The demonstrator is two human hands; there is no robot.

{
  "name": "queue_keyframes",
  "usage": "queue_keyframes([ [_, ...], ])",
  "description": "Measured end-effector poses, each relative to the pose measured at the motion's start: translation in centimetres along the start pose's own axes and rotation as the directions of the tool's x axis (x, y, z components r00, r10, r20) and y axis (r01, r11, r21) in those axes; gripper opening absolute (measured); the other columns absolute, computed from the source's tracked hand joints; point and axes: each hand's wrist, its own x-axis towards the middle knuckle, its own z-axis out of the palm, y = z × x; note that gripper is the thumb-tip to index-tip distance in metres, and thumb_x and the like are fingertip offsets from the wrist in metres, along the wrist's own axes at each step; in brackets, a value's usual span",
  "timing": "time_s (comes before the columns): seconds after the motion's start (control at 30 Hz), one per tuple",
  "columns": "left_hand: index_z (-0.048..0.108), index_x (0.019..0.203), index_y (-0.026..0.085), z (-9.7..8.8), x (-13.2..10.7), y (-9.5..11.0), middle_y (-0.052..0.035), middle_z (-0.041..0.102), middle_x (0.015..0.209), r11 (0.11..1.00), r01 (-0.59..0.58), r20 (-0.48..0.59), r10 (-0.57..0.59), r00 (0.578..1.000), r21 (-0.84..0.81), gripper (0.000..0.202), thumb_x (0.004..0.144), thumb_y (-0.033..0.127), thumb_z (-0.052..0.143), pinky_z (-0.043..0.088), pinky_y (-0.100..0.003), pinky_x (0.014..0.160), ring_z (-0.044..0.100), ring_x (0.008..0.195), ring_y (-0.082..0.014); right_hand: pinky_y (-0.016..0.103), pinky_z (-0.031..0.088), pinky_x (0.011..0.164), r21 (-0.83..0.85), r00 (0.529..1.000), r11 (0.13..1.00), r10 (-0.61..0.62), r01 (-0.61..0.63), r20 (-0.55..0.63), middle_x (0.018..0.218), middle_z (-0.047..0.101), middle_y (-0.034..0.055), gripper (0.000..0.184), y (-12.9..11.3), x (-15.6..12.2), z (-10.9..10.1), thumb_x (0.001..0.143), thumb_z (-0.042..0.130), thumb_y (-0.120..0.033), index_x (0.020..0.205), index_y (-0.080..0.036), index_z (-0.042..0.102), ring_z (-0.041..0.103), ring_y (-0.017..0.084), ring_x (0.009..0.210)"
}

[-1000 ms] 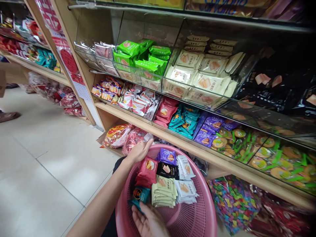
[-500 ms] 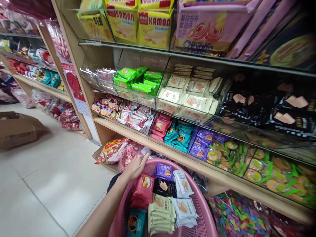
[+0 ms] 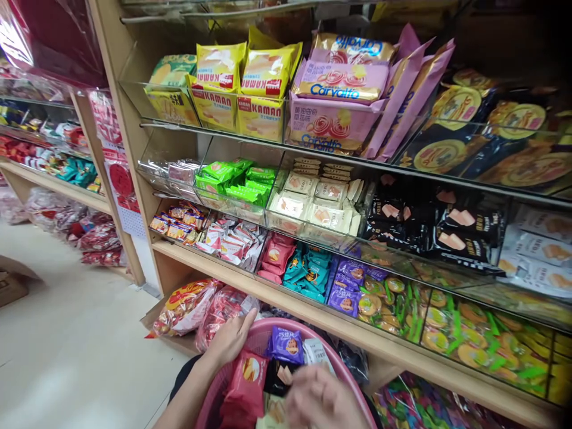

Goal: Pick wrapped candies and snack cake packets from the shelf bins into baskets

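My left hand (image 3: pixel 230 341) is closed on the left rim of a pink plastic basket (image 3: pixel 339 348), thumb raised and fingers partly hidden. My right hand (image 3: pixel 324 396), smeared by motion, is above the snack packs inside. Whether it holds anything cannot be made out. In the basket are a purple pack (image 3: pixel 286 344), red packs (image 3: pixel 245 384), a black pack (image 3: pixel 277 376), a silver-white pack (image 3: pixel 316 353) and cream packs (image 3: pixel 271 413). My right hand covers part of the black and cream packs.
A wooden shelf (image 3: pixel 286 298) with clear bins holds small snack packs in front. Yellow packs (image 3: pixel 261 116) and pink-purple biscuit packs (image 3: pixel 335 122) stand higher up. Bagged sweets (image 3: pixel 185 307) lie under the shelf. A cardboard box (image 3: pixel 13 280) is on the floor at left.
My right hand has come into view over the basket. The view has tilted up and turned right, showing more of the upper shelf. My left hand stays on the rim.
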Motion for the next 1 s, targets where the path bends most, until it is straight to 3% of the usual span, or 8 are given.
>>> queue_keyframes([
  [0.1, 0.034, 0.060, 0.024, 0.1, 0.0, -0.2, 0.0013, 0.043, 0.059, 1.000, -0.002, -0.003, 0.002, 1.000, 0.002, 0.047, 0.091, 0.056, 0.019, 0.032, -0.029, 0.067, 0.053, 0.066, -0.0198, 0.040, 0.047, 0.093, -0.174, 0.934, 0.943, -0.312, 0.283, -0.175, 0.105, 0.069, 0.0106, 0.047, -5.0, 4.1, -0.8, 0.065, 0.074, -0.048, 0.101, -0.021, 0.057, 0.064, 0.024, 0.100],
  [0.23, 0.039, 0.060, 0.024, 0.1, 0.1, -0.7, 0.0015, 0.044, 0.059, 0.999, -0.002, -0.025, 0.003, 1.000, 0.047, 0.050, 0.091, 0.056, 0.017, 0.033, -0.029, 0.067, 0.053, 0.065, -0.0192, 0.047, 0.037, 0.105, -0.292, 0.847, 0.899, -0.415, 0.326, -0.332, 0.130, 0.054, 0.0180, 0.068, -8.6, 9.8, -1.2, 0.053, 0.075, -0.043, 0.111, -0.020, 0.048, 0.052, 0.030, 0.121],
  [0.33, 0.044, 0.062, 0.023, 0.2, 0.1, -1.0, 0.0008, 0.047, 0.060, 0.997, -0.008, -0.023, 0.010, 1.000, 0.072, 0.053, 0.092, 0.056, 0.015, 0.034, -0.028, 0.067, 0.054, 0.066, -0.0190, 0.046, 0.033, 0.108, -0.324, 0.840, 0.906, -0.388, 0.272, -0.379, 0.140, 0.044, 0.0190, 0.073, -8.5, 12.1, -1.1, 0.052, 0.072, -0.039, 0.117, -0.020, 0.044, 0.043, 0.031, 0.129],
  [0.47, 0.057, 0.074, 0.021, 0.4, 0.2, -1.5, -0.0014, 0.053, 0.065, 0.993, -0.018, -0.002, 0.018, 1.000, 0.116, 0.056, 0.093, 0.053, 0.014, 0.036, -0.029, 0.070, 0.058, 0.071, -0.0208, 0.043, 0.041, 0.102, -0.303, 0.851, 0.920, -0.358, 0.250, -0.385, 0.139, 0.045, 0.0210, 0.077, -7.6, 13.4, -0.9, 0.054, 0.069, -0.038, 0.123, -0.017, 0.042, 0.048, 0.031, 0.126],
  [0.67, 0.065, 0.098, 0.017, 0.4, 0.3, -1.6, -0.0065, 0.062, 0.075, 0.973, -0.055, 0.038, 0.048, 0.998, 0.223, 0.059, 0.094, 0.045, 0.014, 0.039, -0.030, 0.072, 0.060, 0.076, -0.0225, 0.043, 0.045, 0.097, -0.304, 0.822, 0.907, -0.399, 0.290, -0.407, 0.135, 0.049, 0.0221, 0.076, -7.2, 14.8, -1.3, 0.057, 0.067, -0.038, 0.125, -0.016, 0.042, 0.053, 0.031, 0.120],
  [0.83, 0.064, 0.112, 0.018, 0.1, 0.1, -1.3, -0.0091, 0.065, 0.084, 0.961, -0.073, 0.085, 0.052, 0.995, 0.267, 0.056, 0.094, 0.034, 0.013, 0.041, -0.031, 0.078, 0.061, 0.085, -0.0241, 0.042, 0.043, 0.099, -0.312, 0.806, 0.882, -0.456, 0.353, -0.377, 0.131, 0.053, 0.0220, 0.071, -7.2, 15.2, -0.9, 0.062, 0.062, -0.040, 0.126, -0.014, 0.042, 0.052, 0.029, 0.121],
  [0.93, 0.048, 0.136, 0.016, 0.3, 0.1, -1.9, -0.0135, 0.065, 0.099, 0.909, -0.141, 0.140, 0.092, 0.986, 0.393, 0.054, 0.091, 0.022, 0.019, 0.042, -0.034, 0.083, 0.059, 0.093, -0.0262, 0.045, 0.038, 0.103, -0.338, 0.788, 0.855, -0.503, 0.393, -0.357, 0.135, 0.050, 0.0184, 0.069, -7.0, 15.3, 0.0, 0.065, 0.061, -0.037, 0.127, -0.018, 0.041, 0.049, 0.028, 0.124],
  [1.0, 0.036, 0.144, 0.014, 0.5, 0.1, -2.4, -0.0158, 0.064, 0.108, 0.874, -0.184, 0.167, 0.121, 0.979, 0.450, 0.057, 0.089, 0.018, 0.019, 0.042, -0.035, 0.086, 0.058, 0.097, -0.0269, 0.044, 0.038, 0.103, -0.399, 0.746, 0.808, -0.570, 0.434, -0.344, 0.137, 0.047, 0.0164, 0.066, -6.7, 15.5, 0.7, 0.067, 0.060, -0.036, 0.128, -0.020, 0.040, 0.050, 0.027, 0.122],
])
